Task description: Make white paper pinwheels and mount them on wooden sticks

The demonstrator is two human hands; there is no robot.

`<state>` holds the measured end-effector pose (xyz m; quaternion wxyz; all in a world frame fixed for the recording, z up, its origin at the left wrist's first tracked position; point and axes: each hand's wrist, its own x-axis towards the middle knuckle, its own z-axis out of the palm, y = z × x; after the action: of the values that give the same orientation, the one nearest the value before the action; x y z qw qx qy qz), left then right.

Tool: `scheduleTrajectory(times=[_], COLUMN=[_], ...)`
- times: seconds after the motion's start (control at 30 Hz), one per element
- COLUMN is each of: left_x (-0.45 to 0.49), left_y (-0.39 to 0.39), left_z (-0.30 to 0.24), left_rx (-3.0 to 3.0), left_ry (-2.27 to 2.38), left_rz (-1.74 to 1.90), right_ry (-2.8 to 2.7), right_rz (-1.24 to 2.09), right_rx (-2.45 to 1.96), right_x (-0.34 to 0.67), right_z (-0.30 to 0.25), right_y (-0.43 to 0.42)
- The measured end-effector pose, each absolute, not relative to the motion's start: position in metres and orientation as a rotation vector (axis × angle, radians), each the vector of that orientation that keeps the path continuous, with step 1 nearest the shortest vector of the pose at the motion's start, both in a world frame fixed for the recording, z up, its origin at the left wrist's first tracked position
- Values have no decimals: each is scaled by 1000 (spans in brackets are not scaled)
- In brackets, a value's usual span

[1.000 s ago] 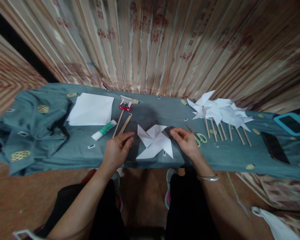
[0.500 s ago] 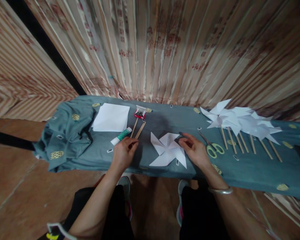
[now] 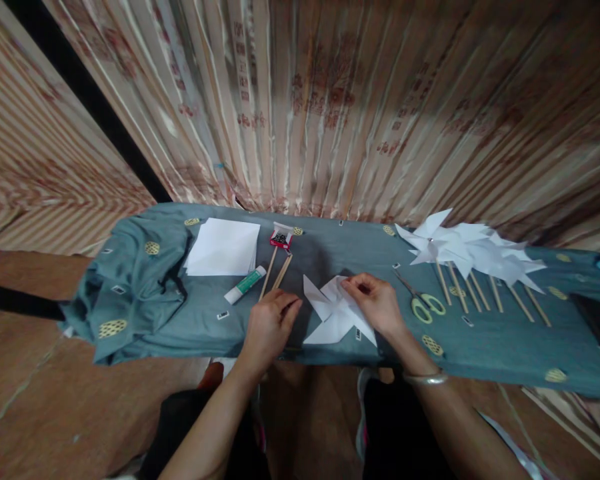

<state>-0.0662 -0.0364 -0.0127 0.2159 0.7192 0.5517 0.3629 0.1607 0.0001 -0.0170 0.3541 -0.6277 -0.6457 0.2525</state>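
A white paper pinwheel (image 3: pixel 336 313) with folded blades lies near the front edge of the cloth-covered table. My right hand (image 3: pixel 375 303) is closed at its upper right blade, fingers pinching the paper. To the left of the pinwheel, my left hand (image 3: pixel 274 321) hovers with thumb and fingertips pressed together; anything in the pinch is too small to make out. Just beyond that hand lie several thin wooden sticks (image 3: pixel 282 271), their near ends partly covered by it. At the sticks' far ends stands a small open red box (image 3: pixel 281 240) with dark contents.
Left of the sticks are a glue stick (image 3: pixel 245 285) and a stack of white paper (image 3: pixel 224 247). Scissors (image 3: pixel 421 301) with green handles lie to the right. Several pinwheels on sticks (image 3: pixel 473 250) overlap farther right, and a dark flat object (image 3: pixel 593 323) sits at the right edge.
My left hand has moved right, away from the sticks and toward the pinwheel. My right hand has shifted slightly left, its fingers closing onto the blade. The camera view has shifted a little.
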Motion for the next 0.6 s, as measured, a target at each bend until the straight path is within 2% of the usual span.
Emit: scheduleTrajectory(times=[0.1,0.23,0.4,0.6], left_x=[-58,-57,-58,-60], left_y=[-42,-45,-46,-49], left_z=[-13,-13,-11,-4], left_rx=[2033,2044,2011,1975], left_ry=[1471,1439,1415,1382], left_rz=[962,973,944,972], right_ry=[-1963,-2500,-2702,-2789], right_rz=[562,232,137,51], right_rx=[-1520,-1478,-1492,-1585], right_x=[117,60,23,24], right_z=[10,34,32,30], right_y=[25,74,118,136])
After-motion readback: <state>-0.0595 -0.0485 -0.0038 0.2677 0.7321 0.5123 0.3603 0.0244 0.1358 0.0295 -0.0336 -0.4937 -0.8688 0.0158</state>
